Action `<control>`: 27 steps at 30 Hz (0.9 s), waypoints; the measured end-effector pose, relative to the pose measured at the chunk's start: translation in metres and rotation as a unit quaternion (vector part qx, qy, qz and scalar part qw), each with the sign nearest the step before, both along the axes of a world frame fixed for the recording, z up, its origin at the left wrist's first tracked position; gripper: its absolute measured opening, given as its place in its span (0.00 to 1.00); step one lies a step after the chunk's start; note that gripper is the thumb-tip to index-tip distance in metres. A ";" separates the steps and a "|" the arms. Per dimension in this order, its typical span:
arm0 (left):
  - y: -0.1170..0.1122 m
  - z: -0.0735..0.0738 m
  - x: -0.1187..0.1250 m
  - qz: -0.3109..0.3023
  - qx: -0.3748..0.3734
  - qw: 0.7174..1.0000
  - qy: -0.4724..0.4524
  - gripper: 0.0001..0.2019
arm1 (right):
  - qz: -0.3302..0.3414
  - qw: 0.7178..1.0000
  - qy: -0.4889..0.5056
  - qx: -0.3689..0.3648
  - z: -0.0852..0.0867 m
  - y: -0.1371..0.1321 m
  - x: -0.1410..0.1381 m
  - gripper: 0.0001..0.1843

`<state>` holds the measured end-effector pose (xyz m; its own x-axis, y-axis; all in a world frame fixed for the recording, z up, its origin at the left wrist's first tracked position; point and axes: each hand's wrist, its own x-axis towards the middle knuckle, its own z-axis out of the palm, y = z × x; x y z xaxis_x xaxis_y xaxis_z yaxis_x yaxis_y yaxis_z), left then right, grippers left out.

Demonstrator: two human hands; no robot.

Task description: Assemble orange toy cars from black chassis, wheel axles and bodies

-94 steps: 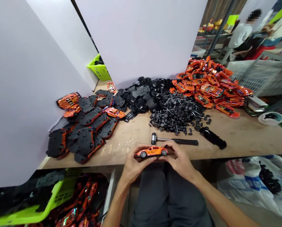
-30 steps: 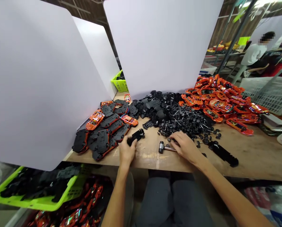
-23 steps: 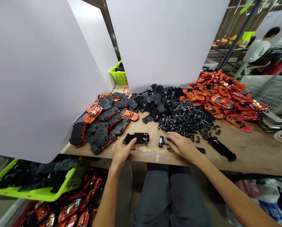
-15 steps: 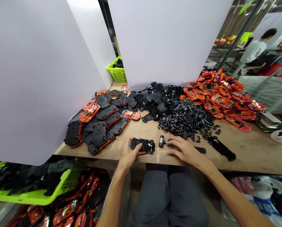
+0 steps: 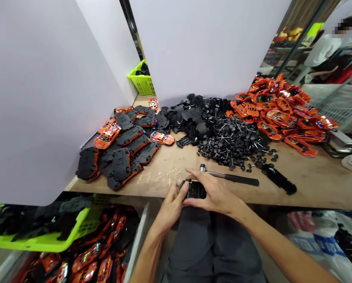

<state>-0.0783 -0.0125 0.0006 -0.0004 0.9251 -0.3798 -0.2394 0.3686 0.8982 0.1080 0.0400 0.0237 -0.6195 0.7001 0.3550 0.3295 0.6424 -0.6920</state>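
Observation:
Between both hands, at the table's front edge, is a black toy car part [image 5: 197, 190], partly covered by fingers. My left hand [image 5: 173, 202] grips its left end, thumb on top. My right hand [image 5: 215, 193] closes round its right end with thumb and fingers. Just beyond my right hand lies a hammer [image 5: 237, 179], its metal head to the left and black handle to the right. Behind it spreads a heap of black wheels on metal axles [image 5: 231, 141]. A long black car base [image 5: 279, 180] rests right of the hammer.
Toy cars with black undersides [image 5: 121, 163] are piled at the left. Black interior parts [image 5: 193, 114] and orange car shells [image 5: 279, 112] lie at the back. Below the table sits a green crate [image 5: 46, 247]. Pale panels [image 5: 208, 47] stand behind. A person [image 5: 326, 49] sits at far right.
My right hand has left the hammer and moved left onto the toy car part. My left hand has brought that part right and nearer to me. The view has shifted slightly.

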 end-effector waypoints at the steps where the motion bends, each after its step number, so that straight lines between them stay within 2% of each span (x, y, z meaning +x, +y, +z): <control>1: 0.000 0.000 0.004 0.001 0.000 1.000 0.012 0.24 | -0.013 1.000 -0.011 0.004 -0.001 -0.003 -0.003 0.52; 4: 0.006 0.004 0.016 0.015 -0.018 0.999 0.029 0.25 | -0.046 0.998 -0.032 0.023 -0.001 -0.011 0.003 0.53; 6: 0.013 0.007 0.020 0.029 -0.033 0.999 0.007 0.26 | -0.077 0.996 -0.032 0.042 0.004 -0.014 0.022 0.51; 7: 0.016 0.009 0.022 0.033 -0.039 0.999 -0.011 0.27 | -0.119 0.991 -0.030 0.047 0.006 -0.015 0.039 0.47; 9: 0.019 0.010 0.023 0.031 -0.050 0.997 -0.041 0.26 | -0.257 0.965 -0.030 0.046 0.010 -0.016 0.088 0.33; 10: 0.020 0.009 0.024 0.026 -0.055 0.997 -0.048 0.26 | -0.346 0.936 -0.034 0.047 0.010 -0.016 0.118 0.25; 11: 0.020 0.008 0.026 0.021 -0.062 0.997 -0.051 0.26 | -0.408 0.910 -0.056 0.047 0.008 -0.014 0.152 0.22; 13: 0.021 0.002 0.034 0.012 -0.060 0.997 -0.056 0.26 | -0.474 0.873 -0.104 0.053 0.001 -0.005 0.219 0.21; 16: 0.029 -0.007 0.054 0.011 -0.024 0.997 -0.067 0.24 | -0.516 0.840 -0.139 0.091 -0.011 0.025 0.300 0.25; 18: 0.041 -0.012 0.067 0.033 0.000 0.997 -0.071 0.24 | -0.535 0.825 -0.149 0.106 -0.015 0.051 0.331 0.27; 21: 0.062 -0.011 0.077 0.078 0.015 0.995 -0.068 0.23 | -0.540 0.817 -0.171 0.105 -0.016 0.087 0.354 0.28; 23: 0.072 -0.008 0.075 0.078 0.005 0.994 -0.070 0.20 | -0.533 0.819 -0.185 0.099 -0.014 0.101 0.362 0.26; 25: 0.074 -0.003 0.068 0.052 -0.016 0.995 -0.079 0.17 | -0.526 0.821 -0.198 0.101 -0.008 0.102 0.371 0.24; 27: 0.069 0.002 0.060 0.027 -0.030 0.995 -0.089 0.16 | -0.516 0.822 -0.215 0.105 0.004 0.092 0.383 0.24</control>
